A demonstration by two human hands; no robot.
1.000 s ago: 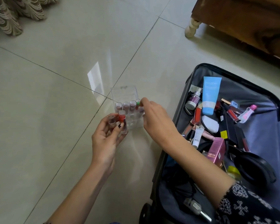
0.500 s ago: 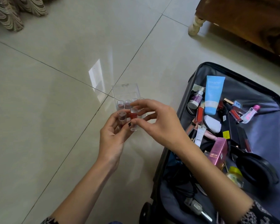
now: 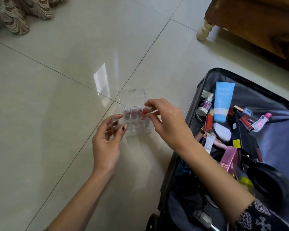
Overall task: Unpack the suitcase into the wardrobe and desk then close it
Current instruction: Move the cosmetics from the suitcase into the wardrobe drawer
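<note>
A clear acrylic organizer point(image 3: 133, 97) stands on the tiled floor with several lipstick tubes point(image 3: 134, 112) upright in its slots. My left hand point(image 3: 107, 140) holds one brownish clear-capped lipstick point(image 3: 114, 122) just left of the organizer. My right hand point(image 3: 167, 124) pinches a red lipstick point(image 3: 144, 111) over the organizer's right side. The open dark suitcase point(image 3: 205, 77) lies to the right, full of cosmetics: a blue tube point(image 3: 223, 100), a purple bottle point(image 3: 204, 106), a pink box point(image 3: 228, 158) and black headphones point(image 3: 270, 182).
A wooden furniture piece with a turned pale leg point(image 3: 203, 30) stands at the top right. Patterned curtain fabric point(image 3: 18, 12) hangs at the top left. Open tiled floor point(image 3: 48, 105) spreads to the left of the organizer.
My right hand took the red lipstick from my left hand and carried it up to the organizer's right side. My left hand still holds the brownish one.
</note>
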